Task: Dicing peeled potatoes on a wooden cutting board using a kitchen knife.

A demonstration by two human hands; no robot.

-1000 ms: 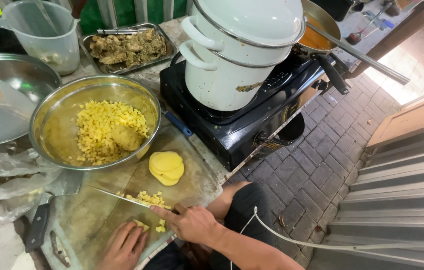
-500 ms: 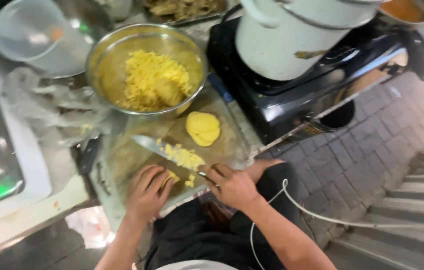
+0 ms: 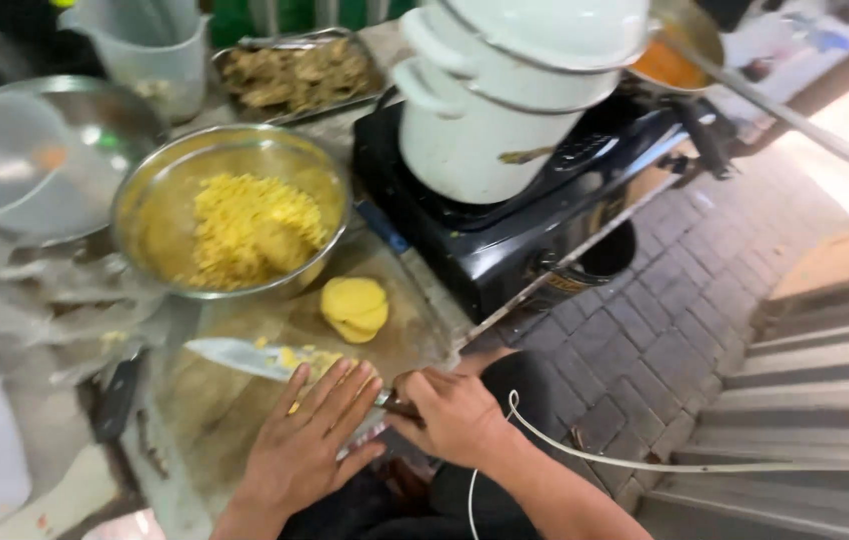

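Note:
My right hand point(image 3: 455, 412) grips the handle of a kitchen knife point(image 3: 240, 357) whose blade lies flat across the wooden cutting board point(image 3: 245, 410). My left hand point(image 3: 310, 440) rests flat with fingers spread beside the blade, over a small pile of yellow diced pieces point(image 3: 303, 360). A peeled yellow potato half point(image 3: 354, 308) sits further up the board. Beyond it stands a steel bowl point(image 3: 155, 190) filled with more yellow diced potato point(image 3: 245, 232).
A black stove point(image 3: 505, 235) at right carries stacked white pots point(image 3: 505, 90) and a long-handled pan point(image 3: 690, 55). A tray of cooked food point(image 3: 295, 72), a plastic jug point(image 3: 150, 50) and a clear lid point(image 3: 15, 160) stand behind. Brick paving point(image 3: 675, 330) lies at right.
The view has swung about. My left hand has flattened out next to the blade, and the knife has shifted on the board while my right hand keeps its grip.

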